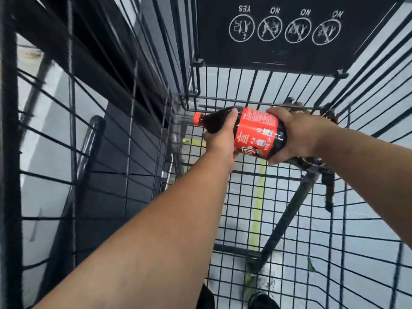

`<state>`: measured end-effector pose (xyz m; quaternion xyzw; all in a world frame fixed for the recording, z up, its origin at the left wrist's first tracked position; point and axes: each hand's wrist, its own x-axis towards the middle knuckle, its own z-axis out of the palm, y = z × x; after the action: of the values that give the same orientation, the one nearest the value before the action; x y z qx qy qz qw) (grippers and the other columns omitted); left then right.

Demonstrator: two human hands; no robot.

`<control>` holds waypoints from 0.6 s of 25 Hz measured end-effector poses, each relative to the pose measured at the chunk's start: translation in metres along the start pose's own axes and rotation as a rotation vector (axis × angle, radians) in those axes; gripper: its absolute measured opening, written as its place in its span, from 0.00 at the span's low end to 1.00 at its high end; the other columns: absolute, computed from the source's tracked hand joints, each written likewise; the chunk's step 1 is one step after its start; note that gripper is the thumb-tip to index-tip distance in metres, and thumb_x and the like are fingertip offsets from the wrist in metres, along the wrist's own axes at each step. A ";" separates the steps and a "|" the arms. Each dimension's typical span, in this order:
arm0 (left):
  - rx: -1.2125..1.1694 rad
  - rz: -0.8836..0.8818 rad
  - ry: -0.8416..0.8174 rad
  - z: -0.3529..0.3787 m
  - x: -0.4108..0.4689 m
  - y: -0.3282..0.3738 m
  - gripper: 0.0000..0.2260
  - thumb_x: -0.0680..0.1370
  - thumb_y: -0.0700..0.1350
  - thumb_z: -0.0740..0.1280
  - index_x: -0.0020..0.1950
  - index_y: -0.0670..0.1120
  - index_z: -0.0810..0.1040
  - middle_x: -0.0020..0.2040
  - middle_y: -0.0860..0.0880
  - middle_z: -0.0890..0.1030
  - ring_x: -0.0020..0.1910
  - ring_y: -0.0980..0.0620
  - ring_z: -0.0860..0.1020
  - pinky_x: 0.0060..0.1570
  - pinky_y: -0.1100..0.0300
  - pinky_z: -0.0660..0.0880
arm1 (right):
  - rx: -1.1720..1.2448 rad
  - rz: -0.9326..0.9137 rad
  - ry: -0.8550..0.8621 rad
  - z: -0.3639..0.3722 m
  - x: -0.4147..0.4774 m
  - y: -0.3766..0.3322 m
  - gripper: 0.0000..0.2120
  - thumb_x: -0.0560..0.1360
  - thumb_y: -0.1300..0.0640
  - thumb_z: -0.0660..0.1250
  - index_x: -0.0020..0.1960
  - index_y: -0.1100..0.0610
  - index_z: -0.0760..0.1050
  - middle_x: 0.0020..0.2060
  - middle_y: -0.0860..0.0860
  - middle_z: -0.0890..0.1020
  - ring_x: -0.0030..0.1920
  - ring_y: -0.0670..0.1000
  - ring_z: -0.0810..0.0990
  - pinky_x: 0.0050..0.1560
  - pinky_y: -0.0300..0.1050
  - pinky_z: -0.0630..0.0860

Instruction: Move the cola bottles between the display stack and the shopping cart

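Both forearms extend into the shopping cart (130, 141); the left hand (219, 139) and right hand (298, 139) hold a cola bottle (256, 132) sideways, fingers (275, 113) wrapped round it, low inside. No other bottle shows; the transfer appears incomplete.

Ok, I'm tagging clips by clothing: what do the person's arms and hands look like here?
The left forearm and right forearm are bare as far as the frame shows, no sleeve edge in view. The left hand and right hand wear no gloves; neither wrist carries a watch or band. No ring shows on the visible fingers.
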<state>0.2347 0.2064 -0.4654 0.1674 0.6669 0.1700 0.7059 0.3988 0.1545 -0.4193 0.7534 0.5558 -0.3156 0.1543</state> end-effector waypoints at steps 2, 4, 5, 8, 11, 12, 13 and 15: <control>-0.030 0.007 0.005 0.001 -0.002 -0.001 0.35 0.73 0.59 0.77 0.72 0.49 0.65 0.55 0.45 0.83 0.50 0.47 0.84 0.54 0.47 0.82 | 0.045 0.016 0.015 0.001 -0.004 0.000 0.58 0.50 0.29 0.77 0.71 0.36 0.49 0.53 0.48 0.78 0.52 0.57 0.79 0.54 0.55 0.78; -0.021 0.007 0.009 0.002 -0.005 -0.001 0.35 0.73 0.59 0.77 0.73 0.50 0.65 0.54 0.45 0.84 0.50 0.46 0.85 0.54 0.46 0.82 | 0.106 0.033 0.007 0.004 -0.009 -0.001 0.57 0.49 0.29 0.77 0.71 0.35 0.50 0.52 0.47 0.78 0.51 0.56 0.78 0.54 0.55 0.78; -0.014 0.009 0.006 0.000 -0.007 -0.003 0.35 0.73 0.58 0.77 0.73 0.50 0.64 0.54 0.45 0.84 0.49 0.46 0.85 0.54 0.45 0.83 | 0.153 0.038 -0.003 0.007 -0.013 -0.003 0.58 0.49 0.30 0.77 0.71 0.36 0.50 0.55 0.47 0.78 0.53 0.56 0.78 0.56 0.55 0.77; 0.016 0.036 -0.010 -0.006 -0.019 0.000 0.35 0.72 0.59 0.77 0.73 0.52 0.64 0.54 0.46 0.82 0.48 0.46 0.84 0.52 0.46 0.83 | 0.331 0.064 -0.011 0.018 -0.028 -0.010 0.59 0.50 0.33 0.79 0.74 0.38 0.51 0.59 0.47 0.78 0.58 0.55 0.77 0.63 0.54 0.74; 0.049 0.108 -0.022 -0.013 -0.038 0.004 0.34 0.72 0.58 0.78 0.71 0.52 0.66 0.53 0.47 0.83 0.48 0.47 0.84 0.52 0.47 0.83 | 0.550 0.092 0.006 0.024 -0.054 -0.022 0.57 0.54 0.39 0.82 0.75 0.39 0.53 0.52 0.44 0.77 0.53 0.52 0.75 0.60 0.46 0.71; 0.061 0.128 -0.022 -0.015 -0.045 0.005 0.33 0.72 0.57 0.78 0.71 0.53 0.66 0.53 0.47 0.83 0.48 0.47 0.84 0.53 0.45 0.82 | 0.622 0.099 0.020 0.027 -0.065 -0.027 0.55 0.56 0.41 0.82 0.75 0.40 0.54 0.50 0.43 0.76 0.53 0.50 0.75 0.58 0.44 0.70; 0.078 0.144 -0.030 -0.017 -0.055 0.006 0.33 0.71 0.57 0.79 0.70 0.53 0.66 0.52 0.47 0.83 0.49 0.46 0.84 0.54 0.44 0.82 | 0.691 0.104 0.041 0.028 -0.078 -0.033 0.54 0.56 0.43 0.83 0.74 0.40 0.55 0.49 0.41 0.76 0.53 0.50 0.75 0.57 0.44 0.70; 0.101 0.171 -0.056 -0.024 -0.078 0.012 0.34 0.68 0.59 0.80 0.68 0.56 0.66 0.53 0.47 0.83 0.51 0.44 0.84 0.55 0.41 0.81 | 0.812 0.105 0.098 0.030 -0.103 -0.045 0.53 0.55 0.43 0.83 0.72 0.39 0.58 0.49 0.39 0.78 0.54 0.50 0.78 0.58 0.46 0.73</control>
<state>0.2069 0.1809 -0.3923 0.2638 0.6378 0.1911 0.6979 0.3288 0.0758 -0.3700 0.7947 0.3535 -0.4647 -0.1662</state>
